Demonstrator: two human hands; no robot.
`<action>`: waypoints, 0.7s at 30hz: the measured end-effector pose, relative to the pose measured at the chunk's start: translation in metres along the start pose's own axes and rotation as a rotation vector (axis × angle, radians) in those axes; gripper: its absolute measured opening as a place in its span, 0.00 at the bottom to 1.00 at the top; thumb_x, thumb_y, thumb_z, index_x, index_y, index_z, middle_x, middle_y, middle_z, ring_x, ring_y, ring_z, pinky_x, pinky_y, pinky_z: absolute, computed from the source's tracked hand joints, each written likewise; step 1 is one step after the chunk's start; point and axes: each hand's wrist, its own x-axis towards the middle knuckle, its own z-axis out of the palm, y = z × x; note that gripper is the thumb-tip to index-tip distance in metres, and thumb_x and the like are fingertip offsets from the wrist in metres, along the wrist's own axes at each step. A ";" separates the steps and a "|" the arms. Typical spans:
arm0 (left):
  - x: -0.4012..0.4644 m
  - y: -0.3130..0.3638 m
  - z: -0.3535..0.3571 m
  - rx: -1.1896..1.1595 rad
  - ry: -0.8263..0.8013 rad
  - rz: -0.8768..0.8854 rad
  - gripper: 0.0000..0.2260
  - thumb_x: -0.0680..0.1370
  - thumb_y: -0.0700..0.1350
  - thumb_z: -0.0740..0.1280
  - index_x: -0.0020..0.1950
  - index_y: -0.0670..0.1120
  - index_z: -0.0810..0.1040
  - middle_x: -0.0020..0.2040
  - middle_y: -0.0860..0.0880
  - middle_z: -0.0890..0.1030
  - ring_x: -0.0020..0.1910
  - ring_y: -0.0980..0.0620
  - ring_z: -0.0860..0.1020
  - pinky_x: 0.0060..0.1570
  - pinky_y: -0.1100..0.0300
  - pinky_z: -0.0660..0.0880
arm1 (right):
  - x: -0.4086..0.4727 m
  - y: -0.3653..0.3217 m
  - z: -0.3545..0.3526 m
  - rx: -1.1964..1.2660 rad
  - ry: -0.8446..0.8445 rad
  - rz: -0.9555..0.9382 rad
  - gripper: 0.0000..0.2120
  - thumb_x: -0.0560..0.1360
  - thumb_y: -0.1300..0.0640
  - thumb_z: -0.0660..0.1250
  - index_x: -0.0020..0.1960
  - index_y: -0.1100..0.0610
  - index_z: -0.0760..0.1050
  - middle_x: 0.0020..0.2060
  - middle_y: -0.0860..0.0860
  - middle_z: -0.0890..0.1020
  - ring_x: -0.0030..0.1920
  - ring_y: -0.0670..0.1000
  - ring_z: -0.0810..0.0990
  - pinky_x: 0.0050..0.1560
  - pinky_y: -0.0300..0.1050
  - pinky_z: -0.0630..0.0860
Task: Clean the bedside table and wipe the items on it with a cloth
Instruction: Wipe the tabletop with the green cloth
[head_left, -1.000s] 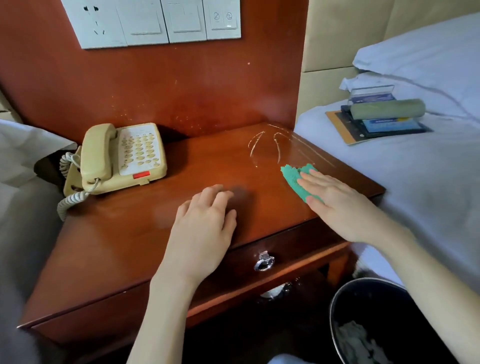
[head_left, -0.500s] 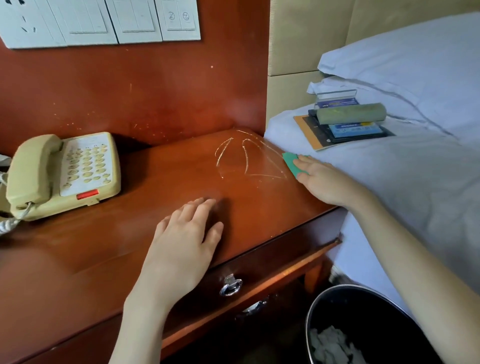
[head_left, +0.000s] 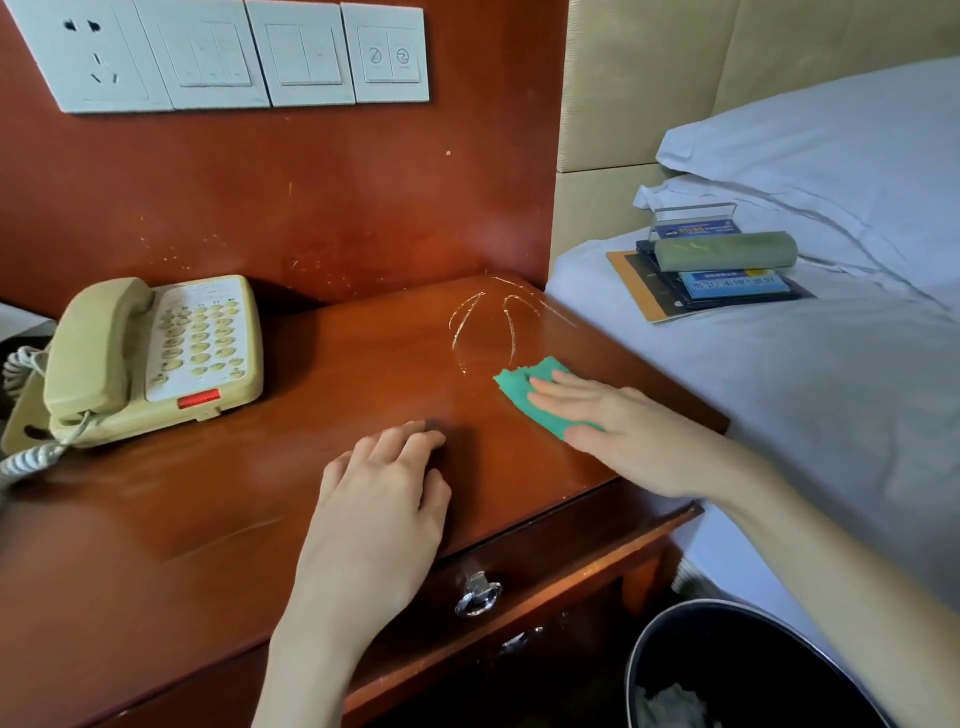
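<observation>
My right hand (head_left: 631, 431) has swept the green cloth (head_left: 535, 397) back from the bed-side edge toward mid bedside table (head_left: 156, 519), fingers flat and together pressing it; tabletop wipe ongoing. Left hand (head_left: 382, 499) braces, fingers loosely together. Telephone (head_left: 150, 358) uncleaned, blocks left side; stacked items (head_left: 717, 270) sit on bed

Soft, even daylight; mild sheen on the counter (head_left: 332, 467); faint shadow beneath the left hand (head_left: 379, 499); wide-angle bending at edges (corners especially); sharp focus
</observation>
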 end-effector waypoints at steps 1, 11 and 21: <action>0.000 0.000 0.000 -0.003 -0.001 0.000 0.17 0.81 0.49 0.54 0.69 0.56 0.69 0.71 0.59 0.68 0.70 0.56 0.64 0.69 0.58 0.58 | -0.007 0.001 -0.003 -0.012 -0.008 0.015 0.24 0.81 0.56 0.53 0.75 0.42 0.56 0.70 0.30 0.53 0.71 0.29 0.45 0.61 0.22 0.39; 0.000 0.000 0.001 -0.025 0.005 0.010 0.18 0.79 0.47 0.54 0.69 0.55 0.70 0.71 0.58 0.68 0.68 0.56 0.64 0.67 0.58 0.59 | 0.058 0.055 -0.035 -0.038 0.035 0.327 0.23 0.82 0.57 0.50 0.77 0.55 0.53 0.77 0.51 0.51 0.77 0.51 0.48 0.74 0.46 0.44; 0.001 0.000 0.001 -0.030 0.034 0.004 0.17 0.80 0.47 0.54 0.68 0.55 0.70 0.69 0.60 0.69 0.67 0.58 0.65 0.65 0.61 0.60 | 0.129 0.021 -0.012 -0.146 0.016 0.220 0.23 0.82 0.61 0.45 0.77 0.58 0.49 0.77 0.54 0.52 0.77 0.56 0.45 0.74 0.48 0.44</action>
